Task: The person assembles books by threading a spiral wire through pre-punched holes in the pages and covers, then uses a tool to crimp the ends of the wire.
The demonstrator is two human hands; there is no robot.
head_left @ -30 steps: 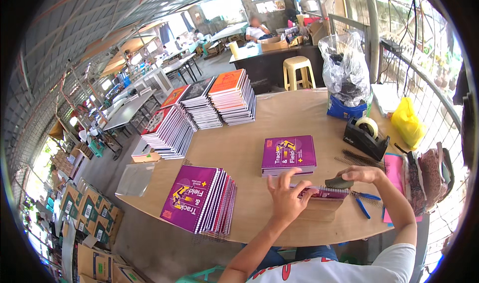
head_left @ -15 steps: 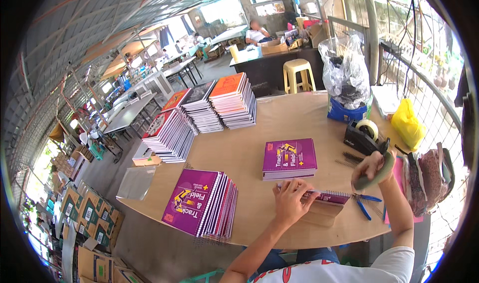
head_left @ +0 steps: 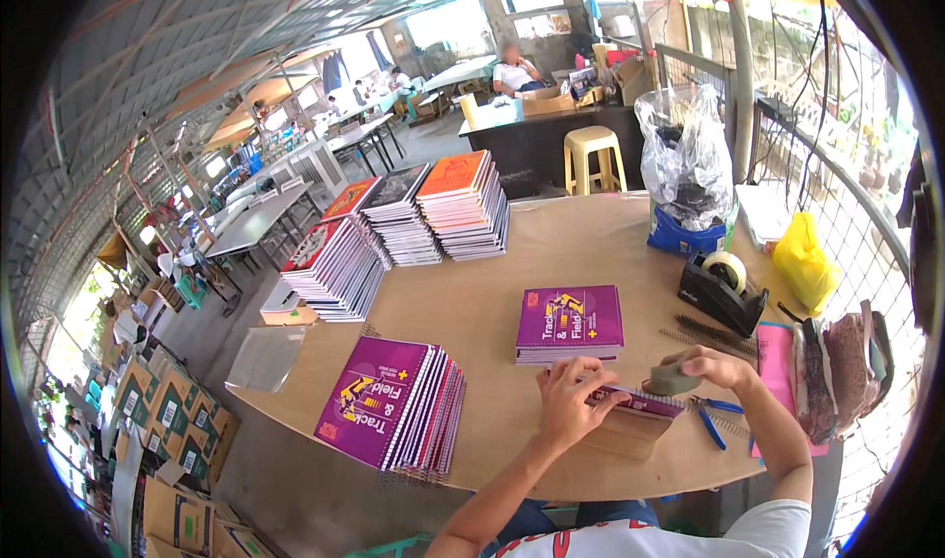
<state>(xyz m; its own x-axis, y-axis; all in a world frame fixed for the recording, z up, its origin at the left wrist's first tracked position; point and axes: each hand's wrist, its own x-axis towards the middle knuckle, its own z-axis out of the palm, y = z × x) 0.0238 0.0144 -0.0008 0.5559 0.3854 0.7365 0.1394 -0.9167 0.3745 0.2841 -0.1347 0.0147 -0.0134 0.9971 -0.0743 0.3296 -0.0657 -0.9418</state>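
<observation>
My left hand (head_left: 574, 398) presses flat on a purple spiral-bound notebook (head_left: 630, 403) that lies on a brown cardboard block (head_left: 630, 433) at the table's near edge. My right hand (head_left: 711, 366) grips a grey-green pad (head_left: 672, 382) and holds it against the notebook's right end, by the spiral. A small stack of purple notebooks (head_left: 569, 324) lies just beyond my left hand. A larger slanting stack of the same purple notebooks (head_left: 392, 414) sits to the left.
A black tape dispenser (head_left: 722, 290), loose black spiral coils (head_left: 711, 335), blue-handled pliers (head_left: 710, 422) and a pink sheet (head_left: 775, 361) lie at the right. Stacks of red, black and orange notebooks (head_left: 413, 223) stand at the back. A yellow bag (head_left: 805, 260) and a clear plastic bag (head_left: 686, 164) stand far right.
My right hand lifted up with the pad half a second ago and has come back down onto the notebook's right end. My left hand stayed on the notebook.
</observation>
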